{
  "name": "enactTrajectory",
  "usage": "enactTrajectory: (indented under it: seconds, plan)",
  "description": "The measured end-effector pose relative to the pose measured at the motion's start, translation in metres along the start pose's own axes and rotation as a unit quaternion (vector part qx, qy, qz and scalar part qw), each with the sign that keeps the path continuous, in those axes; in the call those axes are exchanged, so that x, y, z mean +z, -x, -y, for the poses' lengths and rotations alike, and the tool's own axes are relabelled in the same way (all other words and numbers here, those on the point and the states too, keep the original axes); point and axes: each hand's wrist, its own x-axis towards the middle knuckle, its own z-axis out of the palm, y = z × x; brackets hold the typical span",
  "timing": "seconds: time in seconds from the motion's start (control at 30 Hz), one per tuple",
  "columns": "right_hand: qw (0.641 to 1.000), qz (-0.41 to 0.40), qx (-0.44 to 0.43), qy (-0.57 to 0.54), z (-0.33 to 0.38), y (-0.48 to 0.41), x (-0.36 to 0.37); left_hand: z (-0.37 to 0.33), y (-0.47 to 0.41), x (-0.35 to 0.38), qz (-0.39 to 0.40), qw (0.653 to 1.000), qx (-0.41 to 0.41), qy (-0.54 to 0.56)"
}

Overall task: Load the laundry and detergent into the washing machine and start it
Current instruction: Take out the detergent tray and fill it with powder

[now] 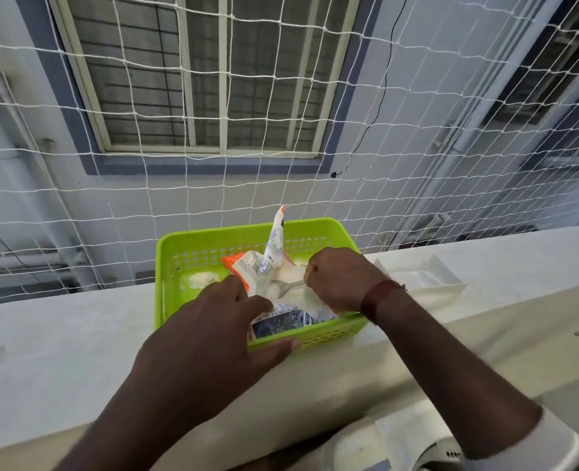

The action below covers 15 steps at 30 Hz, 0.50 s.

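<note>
A lime-green plastic basket (192, 246) stands on a white ledge. Inside it lies a torn-open detergent packet (274, 253), white with orange and blue print, holding white powder (293, 295). My left hand (213, 328) rests on the basket's near rim, fingers on the packet, thumb outside the wall. My right hand (340, 280) is closed in a fist on the handle of a small white spoon (289, 287) whose bowl sits in the powder. A dark red band circles the right wrist. The washing machine's white top (413, 447) shows only at the bottom right.
A white ledge (60, 351) runs across the view. A white rectangular tray (427, 277) lies right of the basket. A white rope net (417, 147) closes off the opening beyond the ledge, with a building wall and window behind it.
</note>
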Motion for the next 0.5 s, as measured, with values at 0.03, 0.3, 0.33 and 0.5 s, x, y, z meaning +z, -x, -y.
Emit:
enactTrajectory:
  seconds: [0.03,0.3,0.33,0.5]
  plan:
    - [1.000,0.026,-0.006,-0.008,0.001,0.001,-0.002,0.000,0.000,0.000,-0.002,1.000,0.000,-0.001]
    - [0.995,0.061,0.027,-0.077,0.003,0.007,-0.013,-0.001,0.001,0.001,-0.010,1.000,-0.001,-0.005]
    - [0.994,0.053,0.036,-0.089,0.002,0.010,-0.015,-0.001,0.001,0.001,-0.012,1.000,0.001,-0.001]
    - [0.990,0.022,0.050,-0.133,-0.007,0.023,-0.028,0.000,0.003,0.002,-0.019,1.000,0.004,0.006]
